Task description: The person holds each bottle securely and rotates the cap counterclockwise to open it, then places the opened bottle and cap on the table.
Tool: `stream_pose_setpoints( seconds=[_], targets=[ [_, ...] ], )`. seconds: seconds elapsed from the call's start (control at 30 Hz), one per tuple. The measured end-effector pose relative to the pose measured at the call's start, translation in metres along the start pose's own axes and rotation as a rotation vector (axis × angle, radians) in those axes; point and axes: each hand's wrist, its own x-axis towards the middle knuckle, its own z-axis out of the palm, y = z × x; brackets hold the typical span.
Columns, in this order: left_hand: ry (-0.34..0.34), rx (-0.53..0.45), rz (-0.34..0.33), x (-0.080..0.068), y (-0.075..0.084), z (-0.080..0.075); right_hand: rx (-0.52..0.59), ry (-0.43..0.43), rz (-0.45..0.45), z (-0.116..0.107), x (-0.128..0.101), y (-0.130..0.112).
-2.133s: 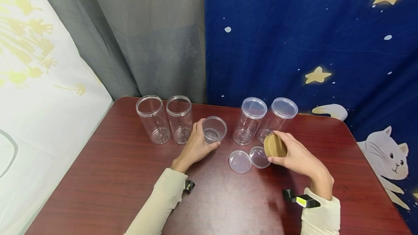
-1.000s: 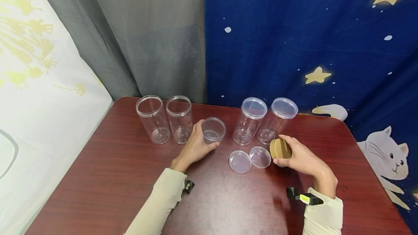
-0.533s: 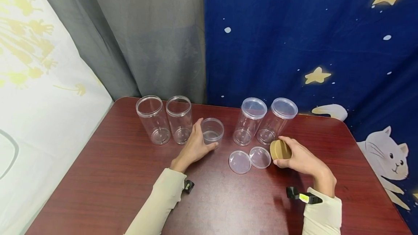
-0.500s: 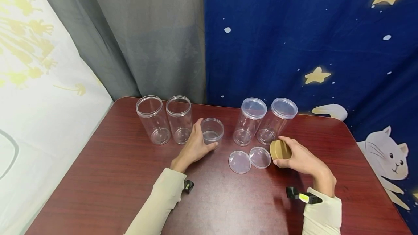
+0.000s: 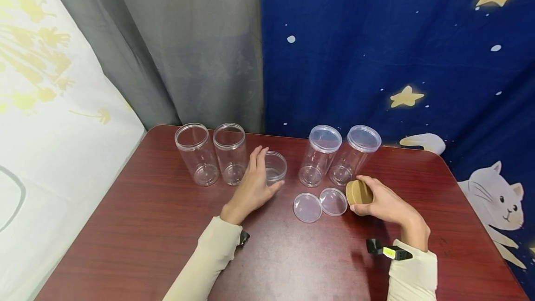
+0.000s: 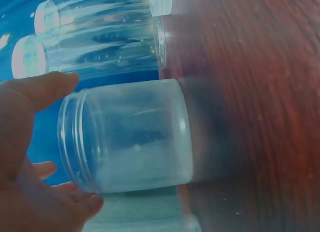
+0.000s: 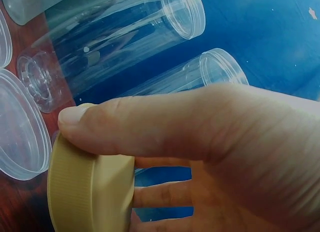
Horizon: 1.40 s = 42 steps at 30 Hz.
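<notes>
A short clear plastic jar [image 5: 276,167] without a lid stands upright on the table in the head view. My left hand [image 5: 251,189] is beside it, thumb and fingers spread loosely apart about its rim; in the left wrist view the thumb [image 6: 55,90] lies right at the rim. My right hand [image 5: 386,201] grips a gold lid [image 5: 358,192] on edge, low over the table, and its ribbed side [image 7: 72,187] shows under the thumb in the right wrist view. Left of that lid lie two clear lids, one [image 5: 333,201] right beside the other [image 5: 307,207].
Two tall clear jars with open tops, one [image 5: 193,152] at the far left and one [image 5: 230,152] beside it, stand at the back. Two tall jars with clear lids, one [image 5: 321,154] and another [image 5: 362,140], stand back right. Curtains [image 5: 334,59] hang behind the table [image 5: 292,259].
The short jar has moved slightly left and down onto the table, and my left fingers have loosened from it. My right hand has shifted the gold lid slightly right, then stayed still.
</notes>
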Motion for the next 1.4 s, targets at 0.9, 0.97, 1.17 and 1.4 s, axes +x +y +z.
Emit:
stream_pose_setpoints(
  seconds=[0.9,0.97,1.17,1.4],
  targets=[
    [-0.059,-0.227,0.102,0.014,0.060,0.017,0.065,-0.001,0.027,0.002,-0.003,0.007],
    [-0.091,-0.241,0.058,0.016,0.063,0.021,0.080,0.000,0.027,0.002,-0.004,0.006],
    [-0.126,-0.241,-0.012,0.021,0.066,0.031,0.085,-0.012,0.022,0.002,-0.005,0.006],
    [-0.116,-0.173,-0.030,0.029,0.066,0.036,0.083,-0.001,0.013,0.001,-0.006,0.007]
  ],
)
